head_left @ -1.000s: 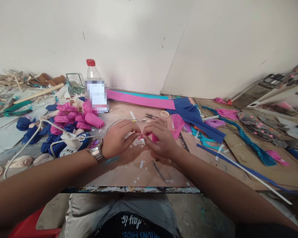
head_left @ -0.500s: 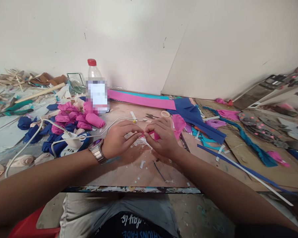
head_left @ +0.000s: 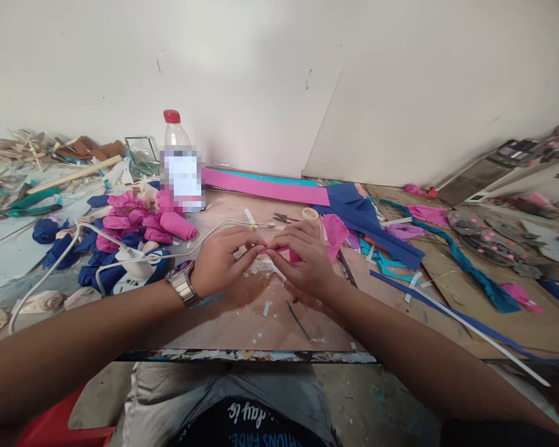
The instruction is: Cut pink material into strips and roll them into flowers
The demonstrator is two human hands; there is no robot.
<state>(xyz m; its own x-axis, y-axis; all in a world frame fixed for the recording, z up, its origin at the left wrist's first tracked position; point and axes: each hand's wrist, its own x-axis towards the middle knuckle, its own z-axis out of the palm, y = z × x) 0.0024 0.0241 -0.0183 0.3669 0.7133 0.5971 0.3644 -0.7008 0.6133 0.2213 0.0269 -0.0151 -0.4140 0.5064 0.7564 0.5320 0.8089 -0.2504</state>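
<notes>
Over the middle of the table, my left hand [head_left: 224,261] and my right hand [head_left: 305,256] meet at the fingertips. Both pinch a small piece of pink crepe paper [head_left: 294,254], mostly covered by my fingers. More pink paper [head_left: 335,233] shows behind my right hand; whether it is the same piece, I cannot tell. A watch [head_left: 184,285] is on my left wrist. Left of that hand lies a pile of pink rolled paper flowers [head_left: 125,217], mixed with dark blue ones [head_left: 58,248] and cream ones [head_left: 41,302].
A white charger [head_left: 137,264] sits in a power strip, its cable crossing the table. Behind stand a red-capped bottle [head_left: 172,118] and a lit phone [head_left: 185,180]. Pink strip [head_left: 265,186], blue paper [head_left: 349,205], scissors [head_left: 286,218] and a tape roll [head_left: 310,213] lie beyond my hands.
My fingertips have shifted very slightly around the pink crepe paper. Both hands stay in nearly the same place, and the things on the table have not moved.
</notes>
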